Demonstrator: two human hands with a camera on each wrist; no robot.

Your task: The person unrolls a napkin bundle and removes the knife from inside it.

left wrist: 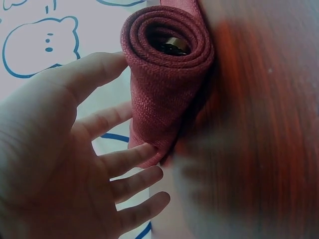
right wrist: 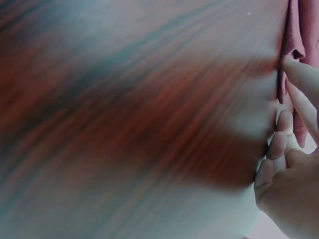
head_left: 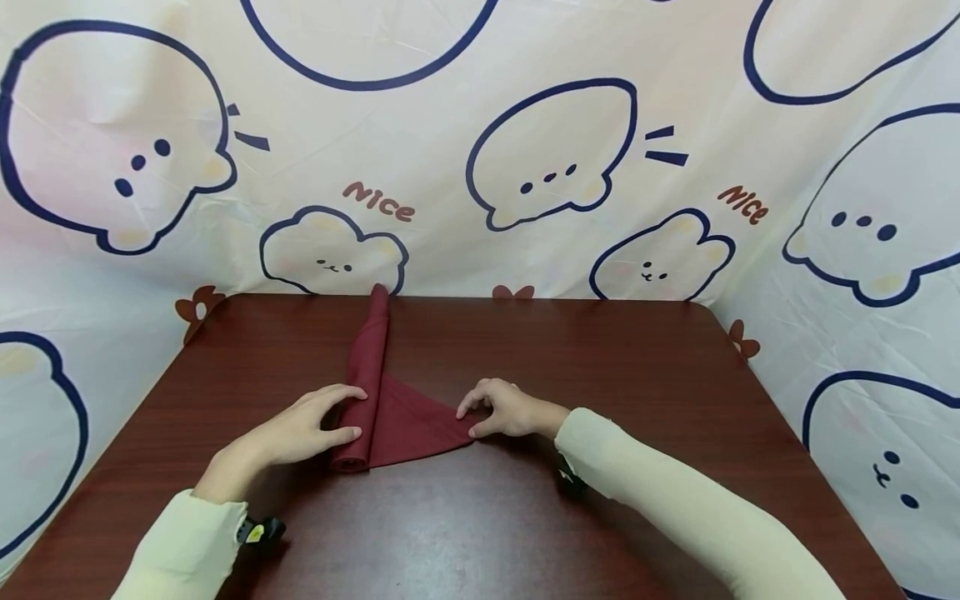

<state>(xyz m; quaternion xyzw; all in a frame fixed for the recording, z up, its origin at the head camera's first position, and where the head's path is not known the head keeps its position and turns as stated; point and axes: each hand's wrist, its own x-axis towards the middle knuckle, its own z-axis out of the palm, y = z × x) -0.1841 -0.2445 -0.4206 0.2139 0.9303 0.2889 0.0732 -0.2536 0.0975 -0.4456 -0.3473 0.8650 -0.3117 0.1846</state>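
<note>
A dark red cloth [head_left: 416, 423] lies on the table, most of it wound into a long roll [head_left: 366, 358] that points away from me. Its loose end spreads right as a triangle. My left hand [head_left: 300, 425] rests against the roll's left side, thumb and fingers extended and spread along it. In the left wrist view, the roll's end shows coiled layers around a small black and gold-coloured thing [left wrist: 175, 46], too hidden to identify. At the triangle's right tip, my right hand [head_left: 513, 408] pinches the corner between thumb and finger; the right wrist view shows this only at its edge.
The brown wood-grain table [head_left: 600, 350] reaches back to a pale curtain [head_left: 450, 167] printed with cartoon animals, which also hangs along both sides. The roll's far end reaches the table's back edge. Dark straps sit on both wrists.
</note>
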